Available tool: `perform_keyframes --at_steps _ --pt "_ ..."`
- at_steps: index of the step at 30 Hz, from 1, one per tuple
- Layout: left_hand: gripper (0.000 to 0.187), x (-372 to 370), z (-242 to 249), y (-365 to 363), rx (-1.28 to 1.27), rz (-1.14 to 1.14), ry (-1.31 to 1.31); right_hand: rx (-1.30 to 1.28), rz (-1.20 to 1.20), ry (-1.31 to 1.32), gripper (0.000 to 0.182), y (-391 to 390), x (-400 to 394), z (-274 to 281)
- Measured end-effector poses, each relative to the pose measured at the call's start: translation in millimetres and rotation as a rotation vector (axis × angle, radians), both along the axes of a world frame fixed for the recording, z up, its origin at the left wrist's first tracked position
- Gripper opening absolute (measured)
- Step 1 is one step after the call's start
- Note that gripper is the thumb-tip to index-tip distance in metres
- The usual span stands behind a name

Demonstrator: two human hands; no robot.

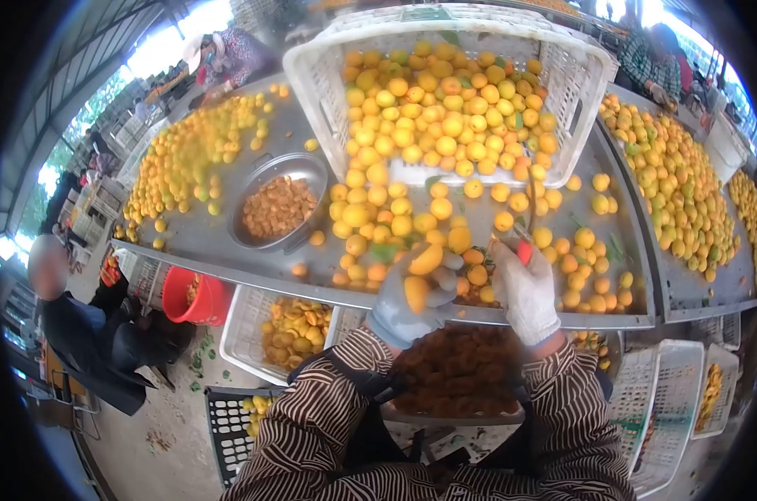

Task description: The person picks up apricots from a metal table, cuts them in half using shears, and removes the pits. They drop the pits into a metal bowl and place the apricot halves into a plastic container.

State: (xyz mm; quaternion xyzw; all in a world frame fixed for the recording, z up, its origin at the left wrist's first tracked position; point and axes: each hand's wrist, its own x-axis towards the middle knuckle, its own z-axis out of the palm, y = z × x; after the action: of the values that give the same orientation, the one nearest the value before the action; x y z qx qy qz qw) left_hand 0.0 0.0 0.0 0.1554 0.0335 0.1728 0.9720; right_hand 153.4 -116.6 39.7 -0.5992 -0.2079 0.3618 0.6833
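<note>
My left hand, in a pale grey work glove, is closed around a split apricot. One orange-yellow apricot piece shows at the fingers and another apricot piece lies against the palm. Just to the right, my right hand wears a white glove and grips a small tool with a red handle and a thin curved metal end. Both hands are over the near edge of the metal table, apart from each other. Whole apricots lie loose in front of them.
A white plastic crate lies tipped with apricots spilling out. Left of it stands a metal pan of brownish-orange pieces. Below the table are a container of brown pieces, crates and a red bucket. A person sits at left; others work farther back.
</note>
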Motion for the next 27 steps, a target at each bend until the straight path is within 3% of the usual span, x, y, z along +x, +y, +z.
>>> perform_keyframes --at_steps 5,9,10,12,16,19,21,23,27 --pt "0.046 3.2 12.2 -1.0 -0.165 -0.031 -0.063 0.019 0.046 0.000 0.019 -0.7 3.2 3.5" --pt "0.049 0.6 15.9 -3.7 -0.064 -0.002 0.151 0.055 0.032 -0.056 0.020 -7.5 8.9 2.4" --pt "0.048 1.8 17.8 -5.4 0.046 0.011 0.233 0.111 0.010 -0.190 0.020 -9.0 12.2 -1.9" --pt "0.045 2.8 33.1 -15.8 0.180 -0.053 0.347 0.077 0.022 -0.060 0.023 -15.6 15.4 8.1" --pt "0.042 1.3 46.7 -36.4 0.581 -0.284 0.554 0.061 0.009 -0.094 0.025 -28.5 23.0 21.1" --pt "0.041 7.8 69.5 -56.3 0.990 -0.611 0.668 0.090 -0.011 -0.048 0.025 -30.1 30.3 19.7" --pt "0.037 6.6 54.6 -67.8 1.112 -0.706 0.713 0.156 -0.042 -0.060 0.027 -27.8 33.4 14.1" --pt "0.037 -1.1 -2.8 -69.9 1.407 -0.647 0.651 0.161 -0.054 -0.106 0.028 -31.1 36.4 12.8" --pt "0.046 -1.0 -67.7 -50.4 1.830 -0.823 0.982 0.169 -0.033 -0.069 0.028 -34.7 39.7 9.6"
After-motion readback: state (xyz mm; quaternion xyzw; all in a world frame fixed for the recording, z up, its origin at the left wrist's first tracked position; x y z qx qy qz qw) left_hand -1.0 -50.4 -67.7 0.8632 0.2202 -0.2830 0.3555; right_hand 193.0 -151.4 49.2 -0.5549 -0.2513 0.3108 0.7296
